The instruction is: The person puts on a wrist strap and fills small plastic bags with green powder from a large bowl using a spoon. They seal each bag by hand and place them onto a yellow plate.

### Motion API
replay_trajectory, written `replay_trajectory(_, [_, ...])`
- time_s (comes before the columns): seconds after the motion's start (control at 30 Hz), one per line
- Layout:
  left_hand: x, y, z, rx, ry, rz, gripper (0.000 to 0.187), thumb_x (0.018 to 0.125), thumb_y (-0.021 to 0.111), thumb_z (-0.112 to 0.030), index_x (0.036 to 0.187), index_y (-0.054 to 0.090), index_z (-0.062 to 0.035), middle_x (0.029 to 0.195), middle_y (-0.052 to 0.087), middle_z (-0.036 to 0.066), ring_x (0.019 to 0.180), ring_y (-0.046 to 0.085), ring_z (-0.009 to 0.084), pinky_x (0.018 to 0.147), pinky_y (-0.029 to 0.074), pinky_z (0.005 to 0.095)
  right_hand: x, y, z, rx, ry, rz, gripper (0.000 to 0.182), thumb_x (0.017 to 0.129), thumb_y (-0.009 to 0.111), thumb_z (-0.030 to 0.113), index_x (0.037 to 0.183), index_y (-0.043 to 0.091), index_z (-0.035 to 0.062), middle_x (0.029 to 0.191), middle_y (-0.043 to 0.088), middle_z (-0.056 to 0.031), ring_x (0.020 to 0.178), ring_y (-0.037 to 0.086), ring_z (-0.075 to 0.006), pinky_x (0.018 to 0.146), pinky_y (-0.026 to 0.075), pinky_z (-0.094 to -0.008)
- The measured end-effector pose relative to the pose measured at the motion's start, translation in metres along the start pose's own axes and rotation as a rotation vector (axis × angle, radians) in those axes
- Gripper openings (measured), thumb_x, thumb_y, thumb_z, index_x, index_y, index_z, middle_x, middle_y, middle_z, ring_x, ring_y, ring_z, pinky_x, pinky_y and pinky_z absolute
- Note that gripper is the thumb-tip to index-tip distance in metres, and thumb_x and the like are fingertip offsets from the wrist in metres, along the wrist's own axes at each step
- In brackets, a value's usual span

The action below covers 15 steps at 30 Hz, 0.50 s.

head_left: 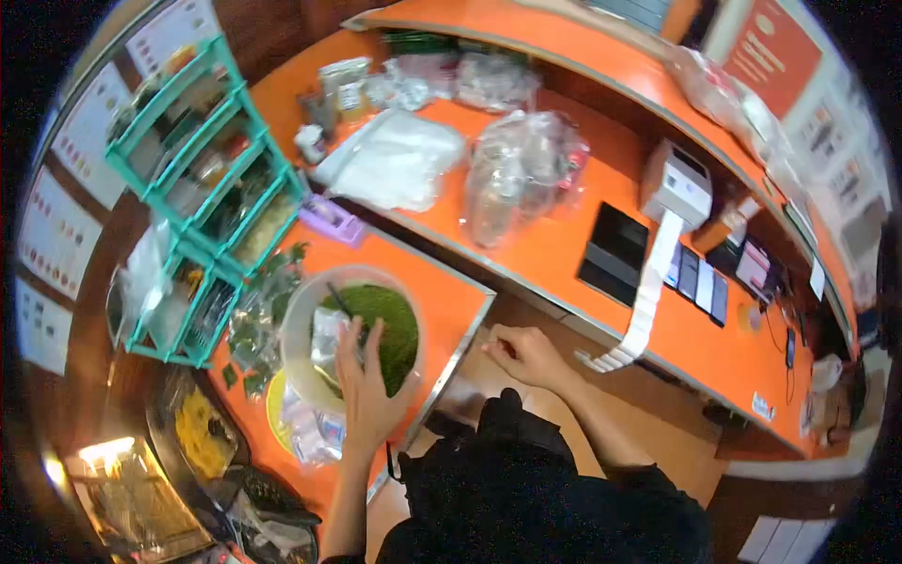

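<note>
My left hand reaches over the near side of a round translucent tub, its fingers apart. Green powder or fine chopped leaf fills the tub's right part. Just beyond the fingertips, a clear plastic packet and a dark handle lie inside the tub; whether the fingers touch them is hard to tell. My right hand hovers to the right of the table corner, fingers curled; anything inside them is hidden.
Teal stacked baskets stand at the left beside a purple holder. Leafy plastic bags lie left of the tub. A printer with a long paper strip, phones and plastic bags occupy the orange counter.
</note>
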State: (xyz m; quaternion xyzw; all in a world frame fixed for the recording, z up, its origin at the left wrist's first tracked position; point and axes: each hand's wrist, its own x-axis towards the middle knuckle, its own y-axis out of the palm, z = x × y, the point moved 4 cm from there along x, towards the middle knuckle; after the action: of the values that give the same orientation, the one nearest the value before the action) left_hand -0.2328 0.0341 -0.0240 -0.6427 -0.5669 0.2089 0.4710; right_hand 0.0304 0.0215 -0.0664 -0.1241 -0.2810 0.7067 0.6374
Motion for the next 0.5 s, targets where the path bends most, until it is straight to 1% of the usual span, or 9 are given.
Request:
replay_trajectory(0.03, [-0.001, 0.012, -0.025, 0.045, 0.05, 0.149, 0.076, 0.087, 0.071, -0.025, 0.154, 0.037, -0.0118, 0.159, 0.027, 0.024, 0.149, 0.021, 0.045, 0.12, 0.019, 0.0586, -0.008, -0.001, -0.011, -0.057, 0.051, -0.022, 0.025, 0.095, 0.065, 0.024, 0.083, 0.059, 0.0025, 0.063, 0.057, -0.0175, 0.058, 0.06, -0.0359, 0.055, 0.046, -0.0425])
replay_trajectory(0.1, [-0.003, 0.033, -0.033, 0.14, 0.142, 0.154, 0.077, 0.086, 0.071, -0.026, 0.154, 0.037, -0.0126, 0.159, 0.028, 0.022, 0.149, 0.022, 0.0448, 0.119, 0.02, 0.0594, -0.024, -0.004, -0.041, -0.159, 0.143, 0.047, 0.022, 0.096, 0.061, 0.028, 0.096, 0.065, 0.0065, 0.074, 0.066, -0.0218, 0.073, 0.068, -0.0433, 0.066, 0.052, -0.0534])
replay_trajectory(0.17, [-0.005, 0.044, -0.033, 0.239, 0.219, 0.14, 0.078, 0.085, 0.071, -0.026, 0.154, 0.038, -0.0133, 0.159, 0.03, 0.021, 0.149, 0.023, 0.0446, 0.119, 0.021, 0.0602, -0.046, -0.024, -0.07, -0.168, 0.208, -0.027, 0.022, 0.096, 0.06, 0.028, 0.097, 0.065, 0.0069, 0.076, 0.067, -0.0224, 0.075, 0.068, -0.0436, 0.067, 0.052, -0.054])
replay_trajectory(0.23, [-0.007, 0.049, -0.023, 0.248, 0.163, 0.19, 0.075, 0.087, 0.068, -0.029, 0.154, 0.038, -0.0145, 0.158, 0.033, 0.019, 0.146, 0.031, 0.0437, 0.117, 0.025, 0.0597, -0.07, -0.047, -0.104, -0.17, 0.267, -0.081, 0.022, 0.097, 0.059, 0.029, 0.097, 0.065, 0.0074, 0.078, 0.067, -0.0231, 0.076, 0.068, -0.0439, 0.068, 0.052, -0.0546])
replay_trajectory(0.3, [-0.009, 0.053, -0.024, 0.286, 0.199, 0.17, 0.074, 0.087, 0.067, -0.029, 0.154, 0.039, -0.0158, 0.157, 0.035, 0.02, 0.145, 0.033, 0.0432, 0.116, 0.027, 0.0592, -0.107, -0.1, -0.145, -0.233, 0.375, -0.442, 0.021, 0.098, 0.057, 0.026, 0.098, 0.064, 0.0063, 0.081, 0.067, -0.0241, 0.077, 0.068, -0.0428, 0.067, 0.052, -0.0525])
replay_trajectory(0.37, [-0.011, 0.056, -0.026, 0.325, 0.233, 0.14, 0.072, 0.088, 0.066, -0.03, 0.154, 0.04, -0.0171, 0.156, 0.037, 0.02, 0.144, 0.035, 0.0428, 0.115, 0.03, 0.0587, -0.154, -0.165, -0.184, -0.249, 0.492, -0.694, 0.019, 0.098, 0.056, 0.022, 0.097, 0.062, 0.0041, 0.082, 0.067, -0.0236, 0.077, 0.068, -0.0421, 0.066, 0.052, -0.0491])
replay_trajectory(0.43, [-0.012, 0.057, -0.026, 0.313, 0.181, 0.082, 0.072, 0.087, 0.066, -0.033, 0.153, 0.042, -0.0193, 0.154, 0.039, 0.02, 0.141, 0.039, 0.0433, 0.112, 0.034, 0.0575, -0.216, -0.223, -0.232, -0.334, 0.501, -0.983, 0.018, 0.098, 0.055, 0.02, 0.095, 0.06, 0.002, 0.082, 0.067, -0.0222, 0.075, 0.068, -0.0418, 0.065, 0.052, -0.0475])
replay_trajectory(0.47, [-0.013, 0.061, -0.022, 0.314, 0.209, 0.086, 0.072, 0.087, 0.066, -0.033, 0.153, 0.042, -0.0193, 0.154, 0.039, 0.02, 0.141, 0.039, 0.0433, 0.112, 0.034, 0.0575, -0.245, -0.244, -0.254, -0.333, 0.513, -1.009, 0.018, 0.098, 0.055, 0.02, 0.095, 0.06, 0.002, 0.082, 0.067, -0.0222, 0.075, 0.068, -0.0418, 0.065, 0.052, -0.0475])
replay_trajectory(0.5, [-0.013, 0.065, -0.014, 0.28, 0.21, 0.071, 0.072, 0.086, 0.067, -0.035, 0.153, 0.043, -0.0202, 0.154, 0.04, 0.02, 0.141, 0.039, 0.0431, 0.112, 0.034, 0.0572, -0.277, -0.263, -0.277, -0.394, 0.639, -1.065, 0.019, 0.099, 0.055, 0.02, 0.094, 0.059, 0.0021, 0.081, 0.068, -0.022, 0.074, 0.068, -0.0411, 0.064, 0.052, -0.0475])
